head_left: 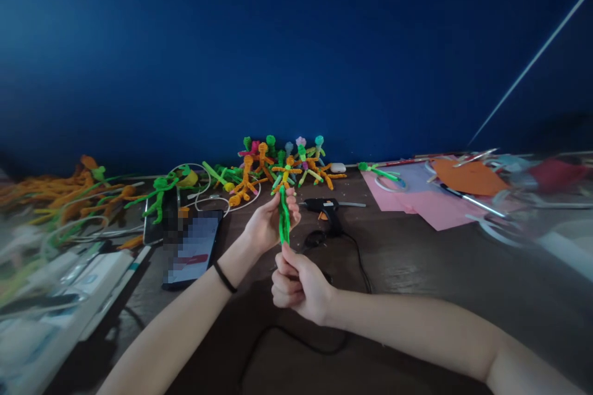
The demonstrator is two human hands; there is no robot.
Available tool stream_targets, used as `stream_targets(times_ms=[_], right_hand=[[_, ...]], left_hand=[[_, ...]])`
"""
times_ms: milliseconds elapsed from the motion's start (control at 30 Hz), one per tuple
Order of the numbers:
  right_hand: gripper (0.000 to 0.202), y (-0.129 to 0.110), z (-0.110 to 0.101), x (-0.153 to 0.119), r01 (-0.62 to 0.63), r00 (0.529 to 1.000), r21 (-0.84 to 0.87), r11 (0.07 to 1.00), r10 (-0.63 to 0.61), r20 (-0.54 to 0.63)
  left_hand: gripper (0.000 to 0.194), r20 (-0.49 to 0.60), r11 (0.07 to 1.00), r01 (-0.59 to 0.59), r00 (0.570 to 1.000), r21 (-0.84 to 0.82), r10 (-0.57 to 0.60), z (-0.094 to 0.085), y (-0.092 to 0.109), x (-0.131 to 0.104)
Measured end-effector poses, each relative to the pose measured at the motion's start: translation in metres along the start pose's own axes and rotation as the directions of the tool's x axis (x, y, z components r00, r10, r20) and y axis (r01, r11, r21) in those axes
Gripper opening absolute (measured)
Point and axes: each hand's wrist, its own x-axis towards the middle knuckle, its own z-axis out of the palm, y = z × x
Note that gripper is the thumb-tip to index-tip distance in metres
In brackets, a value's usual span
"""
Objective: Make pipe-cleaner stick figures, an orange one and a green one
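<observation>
I am logging a green fuzzy stem: left hand pinching its far end, right hand its near end. I am judging it light, soft, bendable; favouring end grips.

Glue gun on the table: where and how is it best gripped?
Probably by the handle, from the near right side: it points toward the camera, while the nozzle faces left, away from that approach.
</observation>
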Motion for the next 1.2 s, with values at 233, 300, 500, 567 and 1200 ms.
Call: stream_targets(times_ms=[233, 300, 500, 567, 1200], right_hand=[[0.051, 0.012, -0.001, -0.002, -0.043, 0.999, -0.008, 0.999, 0.044, 0.012], [0.05, 0.016, 0.0, -0.003, -0.047, 0.999, -0.016, 0.999, 0.047, -0.003], [0.048, 0.025, -0.002, -0.009, -0.039, 0.995, -0.023, 0.999, 0.036, -0.093], [0.049, 0.026, -0.003, -0.009, -0.048, 0.994, -0.02, 0.999, 0.046, -0.1], [0.048, 0.035, 0.009, -0.015, 0.038, 0.986, -0.184, 0.982, -0.067, -0.152]], left_hand=[[0.02, -0.017, 0.996, -0.023, 1.0, 0.09, 0.025, -0.001, -0.005, -0.004], [0.019, -0.048, 0.987, -0.061, 0.997, 0.147, 0.068, -0.001, -0.008, -0.005], [0.019, -0.201, 0.931, -0.117, 0.96, 0.347, 0.196, -0.008, -0.017, -0.001], [0.019, -0.217, 0.915, -0.126, 0.951, 0.384, 0.222, -0.009, -0.018, -0.001], [0.022, -0.177, 0.778, -0.176, 0.922, 0.603, 0.345, -0.007, -0.031, -0.006]])
